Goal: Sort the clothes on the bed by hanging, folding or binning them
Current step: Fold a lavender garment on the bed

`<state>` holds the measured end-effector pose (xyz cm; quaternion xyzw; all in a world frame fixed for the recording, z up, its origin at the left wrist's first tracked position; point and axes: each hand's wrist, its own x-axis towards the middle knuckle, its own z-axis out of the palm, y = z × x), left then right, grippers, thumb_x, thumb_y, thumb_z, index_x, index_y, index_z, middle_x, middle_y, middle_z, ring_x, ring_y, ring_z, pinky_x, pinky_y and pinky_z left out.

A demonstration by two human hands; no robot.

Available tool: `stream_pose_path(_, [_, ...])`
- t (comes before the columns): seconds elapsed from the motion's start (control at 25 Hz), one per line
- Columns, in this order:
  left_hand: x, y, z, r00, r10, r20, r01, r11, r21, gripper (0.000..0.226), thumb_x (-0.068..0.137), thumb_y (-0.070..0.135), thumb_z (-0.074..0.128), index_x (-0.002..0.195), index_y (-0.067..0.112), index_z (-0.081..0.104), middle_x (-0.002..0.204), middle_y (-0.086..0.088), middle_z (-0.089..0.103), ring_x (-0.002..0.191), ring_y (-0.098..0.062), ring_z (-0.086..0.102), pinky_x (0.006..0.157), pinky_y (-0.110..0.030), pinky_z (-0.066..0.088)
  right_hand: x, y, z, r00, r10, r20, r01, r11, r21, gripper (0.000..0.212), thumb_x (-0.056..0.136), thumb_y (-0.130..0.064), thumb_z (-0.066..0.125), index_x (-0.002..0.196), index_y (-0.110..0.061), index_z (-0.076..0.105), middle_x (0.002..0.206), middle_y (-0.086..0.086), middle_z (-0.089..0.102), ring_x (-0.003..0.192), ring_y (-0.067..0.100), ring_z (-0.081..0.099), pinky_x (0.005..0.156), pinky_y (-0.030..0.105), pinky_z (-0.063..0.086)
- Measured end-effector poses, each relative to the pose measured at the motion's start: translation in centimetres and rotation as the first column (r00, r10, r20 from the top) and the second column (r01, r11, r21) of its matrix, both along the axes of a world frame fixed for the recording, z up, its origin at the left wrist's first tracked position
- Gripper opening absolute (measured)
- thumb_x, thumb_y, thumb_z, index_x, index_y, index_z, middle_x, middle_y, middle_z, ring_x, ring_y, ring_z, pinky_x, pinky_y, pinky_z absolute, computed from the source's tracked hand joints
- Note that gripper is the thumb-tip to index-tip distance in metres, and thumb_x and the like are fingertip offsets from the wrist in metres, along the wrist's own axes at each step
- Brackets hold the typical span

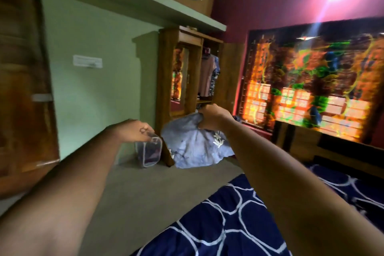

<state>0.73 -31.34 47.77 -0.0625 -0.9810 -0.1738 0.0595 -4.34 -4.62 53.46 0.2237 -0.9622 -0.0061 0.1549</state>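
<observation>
Out in front of the body, over the floor (145, 189) between bed (228, 226) and wardrobe (166, 81): a pale blue garment (195, 147) with white flower embroidery, bunched and hanging from the right hand (209, 118). Fingers there clenched around a gathered fistful of its upper edge. Beside it, at much the same reach, the left hand (135, 131), fingers curled and overlapping the rim of a mesh bin (148, 156) on the floor by the wardrobe foot; cannot tell whether gripping anything.

Looks thin, soft and light, with no stiffness: drapes and creases on itself, so likely to flop and twist when carried by one bunch. Not fragile, probably not slippery. For hanging or folding, likely better to find the shoulders, or two corners of one edge, take one in each hand and shake flat. For binning, the one-handed fistful probably enough.

Inside the open wardrobe, on the rail: a pinkish top (206, 75) beside a patterned piece.
</observation>
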Motion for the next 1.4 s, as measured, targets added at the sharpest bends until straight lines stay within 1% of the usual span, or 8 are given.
stream_pose_path(0.12, [1.1,-9.3,-1.1,0.991,0.125,0.044,-0.122,0.991,-0.056,0.043,0.083,0.046,0.069,0.121,0.029,0.061,0.108,0.004,0.067,0.105,-0.014,0.058,0.087,-0.022,0.043,-2.0,-9.2,-1.1,0.993,0.105,0.056,-0.103,0.994,-0.037,0.052,0.073,-0.036,0.068,0.124,-0.027,0.059,0.116,0.007,0.063,0.104,0.029,0.061,0.085,0.038,0.054])
stream_pose_path(0.44, [1.9,-33.8,-4.4,0.943,0.325,0.073,-0.330,0.941,0.078,0.048,0.077,0.037,0.077,0.121,0.025,0.062,0.090,0.009,0.065,0.089,-0.012,0.060,0.077,-0.024,0.046,-7.3,-35.5,-3.8,0.956,0.255,0.144,-0.256,0.967,-0.009,0.056,0.078,-0.040,0.071,0.125,-0.012,0.059,0.124,0.013,0.060,0.113,0.031,0.055,0.092,0.034,0.048])
stream_pose_path(0.6, [-1.1,-42.1,-5.9,0.937,0.332,0.107,-0.344,0.931,0.122,0.048,0.077,0.032,0.078,0.121,0.024,0.061,0.105,-0.001,0.067,0.101,-0.018,0.061,0.092,-0.031,0.050,-11.0,-45.1,-6.2,0.934,0.280,0.221,-0.276,0.960,-0.050,0.058,0.078,-0.039,0.073,0.127,-0.012,0.057,0.124,0.013,0.058,0.113,0.030,0.054,0.091,0.032,0.046])
stream_pose_path(0.76, [-6.3,-48.3,-7.7,0.934,0.331,0.132,-0.346,0.931,0.116,0.048,0.080,0.031,0.076,0.124,0.024,0.059,0.108,0.000,0.059,0.109,-0.019,0.056,0.088,-0.028,0.048,-16.7,-51.4,-8.2,0.921,0.273,0.279,-0.275,0.961,-0.034,0.054,0.077,-0.037,0.074,0.123,-0.014,0.060,0.118,0.010,0.060,0.106,0.026,0.054,0.087,0.033,0.047])
stream_pose_path(0.88, [-13.0,-53.5,-9.3,0.932,0.322,0.167,-0.338,0.938,0.081,0.050,0.078,0.037,0.077,0.124,0.027,0.059,0.112,0.005,0.060,0.107,-0.016,0.057,0.089,-0.030,0.050,-23.6,-55.9,-9.7,0.915,0.274,0.296,-0.286,0.958,-0.003,0.052,0.076,-0.037,0.074,0.121,-0.014,0.061,0.117,0.009,0.060,0.099,0.023,0.052,0.085,0.034,0.047])
stream_pose_path(1.12, [-31.6,-57.6,-9.0,0.949,0.248,0.196,-0.249,0.968,-0.019,0.049,0.080,0.045,0.072,0.125,0.030,0.058,0.113,0.003,0.065,0.103,-0.015,0.057,0.092,-0.027,0.047,-39.5,-60.3,-10.7,0.923,0.232,0.306,-0.237,0.971,-0.020,0.057,0.081,-0.036,0.071,0.131,-0.015,0.053,0.122,0.010,0.057,0.110,0.026,0.052,0.087,0.033,0.044])
stream_pose_path(1.28, [-46.0,-56.3,-8.6,0.975,0.105,0.195,-0.093,0.993,-0.070,0.044,0.081,0.042,0.073,0.121,0.028,0.061,0.111,0.003,0.065,0.095,-0.012,0.055,0.089,-0.025,0.043,-49.7,-59.1,-12.1,0.952,0.129,0.277,-0.115,0.991,-0.068,0.050,0.083,-0.036,0.069,0.127,-0.016,0.056,0.114,0.010,0.060,0.096,0.024,0.055,0.075,0.030,0.043])
stream_pose_path(1.4, [-55.7,-54.5,-9.5,0.971,0.013,0.238,0.015,0.993,-0.116,0.046,0.080,0.041,0.074,0.121,0.026,0.060,0.112,0.002,0.065,0.096,-0.014,0.057,0.086,-0.026,0.044,-56.7,-56.3,-14.3,0.960,-0.001,0.280,0.029,0.995,-0.096,0.052,0.075,-0.041,0.074,0.120,-0.020,0.060,0.110,0.009,0.062,0.090,0.025,0.057,0.073,0.030,0.047])
